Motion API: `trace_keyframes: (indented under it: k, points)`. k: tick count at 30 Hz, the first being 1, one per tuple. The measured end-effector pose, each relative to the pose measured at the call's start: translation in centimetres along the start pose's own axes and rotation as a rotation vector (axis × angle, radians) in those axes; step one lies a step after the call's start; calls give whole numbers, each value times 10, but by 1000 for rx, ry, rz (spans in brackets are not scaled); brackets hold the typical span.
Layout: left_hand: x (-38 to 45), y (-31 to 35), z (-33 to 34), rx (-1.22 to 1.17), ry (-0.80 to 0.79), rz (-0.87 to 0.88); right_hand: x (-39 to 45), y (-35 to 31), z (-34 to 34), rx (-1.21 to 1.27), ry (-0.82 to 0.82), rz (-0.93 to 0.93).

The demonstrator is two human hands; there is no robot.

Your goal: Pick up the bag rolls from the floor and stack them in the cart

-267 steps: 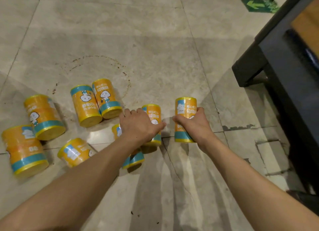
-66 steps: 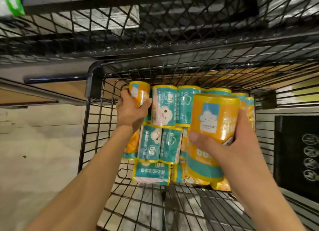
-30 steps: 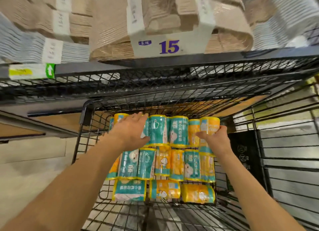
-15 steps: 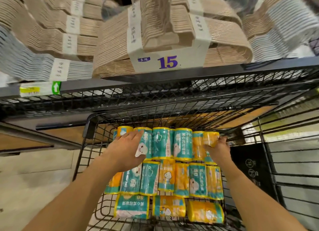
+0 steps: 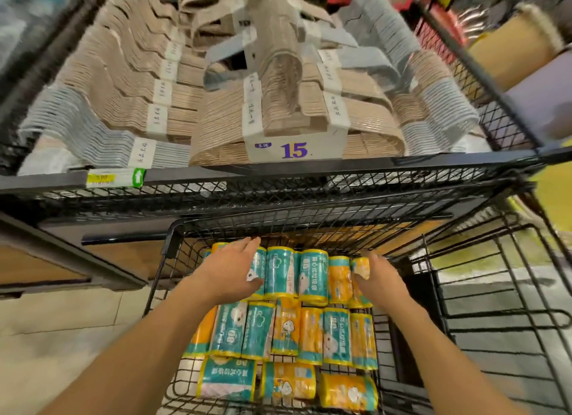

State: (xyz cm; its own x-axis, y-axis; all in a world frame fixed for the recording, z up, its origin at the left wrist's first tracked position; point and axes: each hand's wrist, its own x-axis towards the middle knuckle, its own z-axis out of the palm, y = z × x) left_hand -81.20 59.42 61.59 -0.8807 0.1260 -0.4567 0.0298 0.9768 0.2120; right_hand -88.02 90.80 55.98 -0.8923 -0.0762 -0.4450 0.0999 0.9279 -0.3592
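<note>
Teal and orange bag rolls lie in rows inside the black wire cart [image 5: 169,241]. The far row [image 5: 312,275] stands against the cart's back wall, a middle row [image 5: 311,334] lies in front of it, and three rolls [image 5: 227,379] lie nearest me. My left hand [image 5: 227,273] rests flat with fingers spread on the far row's left end and holds nothing. At that row's right end, my right hand [image 5: 379,280] cups an orange roll [image 5: 360,267], thumb across its front.
Directly above the cart, a black mesh shelf [image 5: 278,179] carries bundled beige and grey hangers behind a card marked 15 [image 5: 294,149]. A price tag [image 5: 113,177] sits on its edge. Pale tiled floor [image 5: 62,352] lies left; more black wire framing [image 5: 510,306] stands right.
My view has tilted up, showing more of the hanger shelf. Both hands stay at the far row; the left has flattened and slid slightly forward, and the right has pushed its orange roll in.
</note>
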Motion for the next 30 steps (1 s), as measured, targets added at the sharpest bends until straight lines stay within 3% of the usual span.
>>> trace_keyframes:
  k: [6, 16, 22, 30]
  points:
    - [-43, 23, -59, 52, 97, 32, -77, -60, -63, -336, -35, -296]
    - [-155, 0, -123, 28, 306, -67, -163, -172, -116, -368, 51, -515]
    - [-252, -30, -124, -65, 473, -319, -191, -239, -125, -431, 28, -748]
    - [-420, -31, -64, -169, 599, -764, -267, -341, -95, -535, -71, -1208]
